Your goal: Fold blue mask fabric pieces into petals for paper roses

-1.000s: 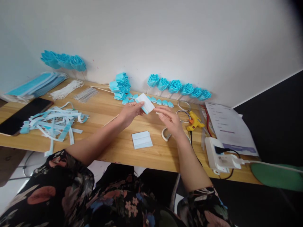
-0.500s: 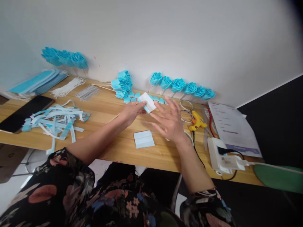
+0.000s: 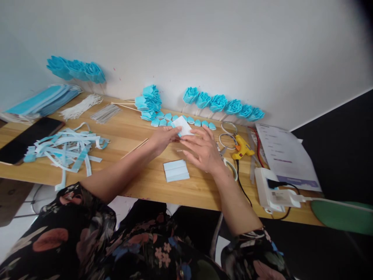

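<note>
White square (image 3: pixel 184 126) looks light, soft, best edge-held; left hand (image 3: pixel 164 139) pinches it, right hand's (image 3: pixel 205 151) grip unclear.

Beyond the left hand (image 3: pixel 164 139) and right hand (image 3: pixel 204 151) stands a pale wall (image 3: pixel 180 42), softly lit; beneath them, a wooden table (image 3: pixel 145 182); farther right, a black surface (image 3: pixel 346 144).

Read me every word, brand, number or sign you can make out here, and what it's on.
No text is readable.
Printed sheet: lines of print, too small and blurred to read.
White adapter: small label, too blurred to read.
Yellow glue gun: no legible marking.
Pale square held in the hands: no print visible.
</note>
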The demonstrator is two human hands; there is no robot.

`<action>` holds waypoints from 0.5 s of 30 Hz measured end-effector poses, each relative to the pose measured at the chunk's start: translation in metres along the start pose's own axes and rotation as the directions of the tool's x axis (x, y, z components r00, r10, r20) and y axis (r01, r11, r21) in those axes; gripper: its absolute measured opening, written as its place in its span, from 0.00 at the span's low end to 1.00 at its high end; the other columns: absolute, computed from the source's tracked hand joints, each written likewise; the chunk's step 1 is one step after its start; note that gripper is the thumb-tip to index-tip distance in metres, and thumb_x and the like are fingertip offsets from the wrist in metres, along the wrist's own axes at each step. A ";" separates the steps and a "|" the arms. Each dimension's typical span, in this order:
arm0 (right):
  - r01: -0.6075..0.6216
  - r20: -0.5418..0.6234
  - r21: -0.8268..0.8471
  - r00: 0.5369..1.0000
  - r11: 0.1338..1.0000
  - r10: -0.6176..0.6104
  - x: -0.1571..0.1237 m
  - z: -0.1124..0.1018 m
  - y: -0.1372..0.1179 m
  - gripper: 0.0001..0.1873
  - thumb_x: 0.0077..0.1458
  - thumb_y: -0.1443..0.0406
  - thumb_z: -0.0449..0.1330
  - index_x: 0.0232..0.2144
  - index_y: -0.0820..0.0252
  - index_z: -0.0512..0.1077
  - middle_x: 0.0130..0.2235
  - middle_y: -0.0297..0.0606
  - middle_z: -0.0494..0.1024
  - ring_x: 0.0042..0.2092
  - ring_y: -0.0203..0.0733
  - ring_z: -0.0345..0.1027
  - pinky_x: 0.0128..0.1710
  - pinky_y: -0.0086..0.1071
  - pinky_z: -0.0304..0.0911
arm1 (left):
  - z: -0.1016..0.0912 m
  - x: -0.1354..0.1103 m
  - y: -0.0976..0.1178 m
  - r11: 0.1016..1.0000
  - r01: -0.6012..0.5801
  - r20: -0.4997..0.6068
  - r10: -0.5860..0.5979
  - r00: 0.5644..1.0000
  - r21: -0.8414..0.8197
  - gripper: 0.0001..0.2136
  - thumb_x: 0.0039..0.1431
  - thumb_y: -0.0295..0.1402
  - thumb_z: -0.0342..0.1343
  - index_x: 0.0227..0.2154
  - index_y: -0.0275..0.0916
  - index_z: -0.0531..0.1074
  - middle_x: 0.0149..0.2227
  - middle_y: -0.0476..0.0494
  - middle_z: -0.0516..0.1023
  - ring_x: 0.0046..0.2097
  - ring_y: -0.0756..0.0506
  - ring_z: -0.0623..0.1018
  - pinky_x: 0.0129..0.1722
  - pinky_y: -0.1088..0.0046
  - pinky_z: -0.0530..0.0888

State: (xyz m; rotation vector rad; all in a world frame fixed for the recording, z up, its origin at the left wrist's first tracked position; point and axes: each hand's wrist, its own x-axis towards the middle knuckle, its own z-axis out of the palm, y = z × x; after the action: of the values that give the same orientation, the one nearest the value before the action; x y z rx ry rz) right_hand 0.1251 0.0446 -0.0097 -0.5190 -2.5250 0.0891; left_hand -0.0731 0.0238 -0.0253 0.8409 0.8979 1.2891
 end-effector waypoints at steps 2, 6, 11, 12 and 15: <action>0.007 -0.014 -0.006 1.000 1.000 -0.007 0.000 0.000 0.000 0.16 0.61 0.59 0.59 0.51 0.47 0.77 0.53 0.33 0.80 0.60 0.53 0.65 0.69 0.58 0.41 | 0.000 0.001 0.001 1.000 0.007 0.010 -0.007 1.000 -0.003 0.14 0.55 0.40 0.65 0.29 0.31 0.78 0.29 0.41 0.82 0.33 0.47 0.79 0.42 0.68 0.71; -0.005 -0.031 -0.028 1.000 1.000 0.004 -0.001 0.000 0.000 0.16 0.61 0.60 0.59 0.51 0.48 0.77 0.53 0.33 0.80 0.60 0.51 0.66 0.69 0.57 0.43 | 0.000 0.001 0.006 0.999 0.031 -0.003 -0.031 1.000 -0.031 0.12 0.53 0.38 0.66 0.28 0.32 0.78 0.29 0.42 0.81 0.33 0.47 0.79 0.43 0.67 0.72; 0.008 -0.070 -0.055 0.997 0.998 -0.012 -0.002 0.001 0.001 0.15 0.61 0.60 0.60 0.50 0.51 0.77 0.53 0.34 0.81 0.59 0.50 0.66 0.68 0.55 0.48 | -0.001 -0.001 0.011 0.999 0.019 0.043 -0.017 0.999 -0.042 0.03 0.48 0.27 0.65 0.24 0.32 0.77 0.27 0.43 0.80 0.34 0.47 0.78 0.43 0.67 0.72; 0.010 -0.074 -0.056 0.997 0.998 -0.014 -0.002 0.001 0.002 0.15 0.61 0.60 0.60 0.50 0.51 0.77 0.53 0.34 0.81 0.59 0.50 0.66 0.68 0.55 0.48 | -0.001 -0.001 0.011 1.000 0.015 0.068 -0.014 0.998 -0.027 0.02 0.47 0.25 0.64 0.25 0.32 0.78 0.28 0.43 0.81 0.34 0.47 0.79 0.44 0.67 0.71; 0.017 -0.087 -0.053 0.996 0.998 -0.021 -0.002 0.001 0.003 0.15 0.61 0.61 0.60 0.50 0.52 0.77 0.53 0.34 0.81 0.59 0.50 0.67 0.67 0.55 0.49 | -0.002 -0.001 0.010 1.000 0.001 0.109 -0.004 0.994 0.025 0.05 0.47 0.24 0.64 0.29 0.32 0.79 0.31 0.42 0.82 0.35 0.47 0.78 0.44 0.68 0.71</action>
State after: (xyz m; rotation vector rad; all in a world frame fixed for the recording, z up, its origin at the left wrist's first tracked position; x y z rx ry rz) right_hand 0.1275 0.0464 -0.0118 -0.5086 -2.4516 -0.0071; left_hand -0.0790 0.0239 -0.0171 0.9212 0.8292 1.2201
